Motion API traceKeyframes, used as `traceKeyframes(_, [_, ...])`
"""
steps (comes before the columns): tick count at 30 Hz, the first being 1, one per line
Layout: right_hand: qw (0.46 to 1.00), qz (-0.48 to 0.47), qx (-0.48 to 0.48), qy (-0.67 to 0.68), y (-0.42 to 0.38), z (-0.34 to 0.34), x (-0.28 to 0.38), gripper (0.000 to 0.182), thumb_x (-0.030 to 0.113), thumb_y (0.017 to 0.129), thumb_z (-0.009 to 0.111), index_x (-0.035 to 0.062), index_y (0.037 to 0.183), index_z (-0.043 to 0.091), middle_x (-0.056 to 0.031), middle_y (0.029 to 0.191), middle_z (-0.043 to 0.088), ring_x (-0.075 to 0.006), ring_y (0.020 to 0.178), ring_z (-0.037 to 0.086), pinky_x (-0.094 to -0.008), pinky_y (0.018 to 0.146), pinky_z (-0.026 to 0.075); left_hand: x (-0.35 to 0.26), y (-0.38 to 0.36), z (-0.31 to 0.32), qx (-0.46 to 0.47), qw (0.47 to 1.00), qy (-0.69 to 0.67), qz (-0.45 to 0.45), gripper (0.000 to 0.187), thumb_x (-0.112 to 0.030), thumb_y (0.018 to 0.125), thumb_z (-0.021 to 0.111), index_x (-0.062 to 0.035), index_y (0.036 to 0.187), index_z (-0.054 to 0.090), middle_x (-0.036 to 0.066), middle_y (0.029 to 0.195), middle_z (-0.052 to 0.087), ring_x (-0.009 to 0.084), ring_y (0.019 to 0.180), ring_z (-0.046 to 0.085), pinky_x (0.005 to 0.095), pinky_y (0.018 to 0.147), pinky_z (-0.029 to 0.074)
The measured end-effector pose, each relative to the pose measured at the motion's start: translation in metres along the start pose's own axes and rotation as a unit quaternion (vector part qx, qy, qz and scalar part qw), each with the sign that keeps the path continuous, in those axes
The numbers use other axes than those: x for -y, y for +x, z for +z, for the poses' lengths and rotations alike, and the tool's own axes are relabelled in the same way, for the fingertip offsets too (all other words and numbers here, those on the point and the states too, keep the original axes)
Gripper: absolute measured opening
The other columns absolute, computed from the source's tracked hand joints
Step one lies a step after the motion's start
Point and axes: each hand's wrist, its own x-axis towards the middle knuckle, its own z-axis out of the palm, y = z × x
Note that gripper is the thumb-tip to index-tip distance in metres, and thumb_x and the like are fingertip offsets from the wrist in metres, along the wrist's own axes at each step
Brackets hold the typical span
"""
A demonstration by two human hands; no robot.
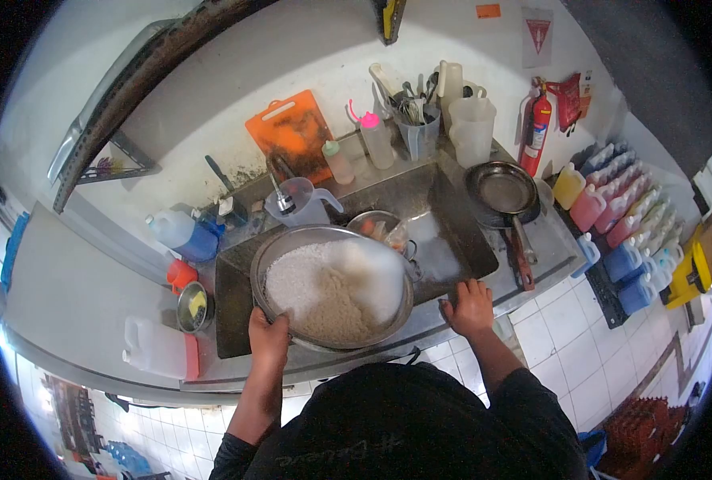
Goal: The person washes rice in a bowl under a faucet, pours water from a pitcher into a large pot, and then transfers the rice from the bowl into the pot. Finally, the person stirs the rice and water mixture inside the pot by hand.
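Observation:
A wide metal bowl is held over the sink, tilted slightly. White, grainy stuff and a tan, crumbly-looking mass fill it. A pale blur covers its right side, so I cannot make out the contents there. My left hand grips the bowl's near left rim, thumb on top. Resting on the sink's front edge, my right hand holds nothing, its fingers laid over the metal. Behind the bowl, a smaller metal bowl sits in the sink with orange and pale pieces. A clear jug stands behind too.
Frying pans lie on the right drainboard. At the back are an orange cutting board, squeeze bottles, a utensil container and a white pitcher. Jugs and a small metal bowl stand left.

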Motion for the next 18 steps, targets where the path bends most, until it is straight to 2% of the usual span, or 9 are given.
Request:
traceKeyframes(8, [1.000, -0.008, -0.010, -0.001, -0.001, 0.001, 0.000, 0.043, 0.037, 0.078, 0.077, 0.0050, 0.104, 0.063, -0.0172, 0.106, 0.058, -0.0385, 0.105, 0.055, -0.0505, 0.087, 0.043, 0.003, 0.001, 0.003, -0.013, 0.999, -0.006, 0.037, 0.023, -0.005, 0.090, 0.064, -0.0012, 0.112, 0.061, 0.007, 0.092, 0.068, 0.0132, 0.067, 0.061, 0.0292, 0.055, 0.047])
traceKeyframes(18, [1.000, -0.008, -0.005, -0.016, -0.001, 0.003, -0.002, 0.046, 0.039, 0.079, 0.077, 0.0049, 0.107, 0.064, -0.0168, 0.107, 0.058, -0.0385, 0.106, 0.055, -0.0507, 0.087, 0.043, 0.007, 0.004, 0.001, 0.001, 0.999, -0.017, 0.028, 0.022, -0.006, 0.089, 0.065, -0.0024, 0.110, 0.061, 0.006, 0.087, 0.066, 0.0117, 0.066, 0.059, 0.0286, 0.055, 0.046])
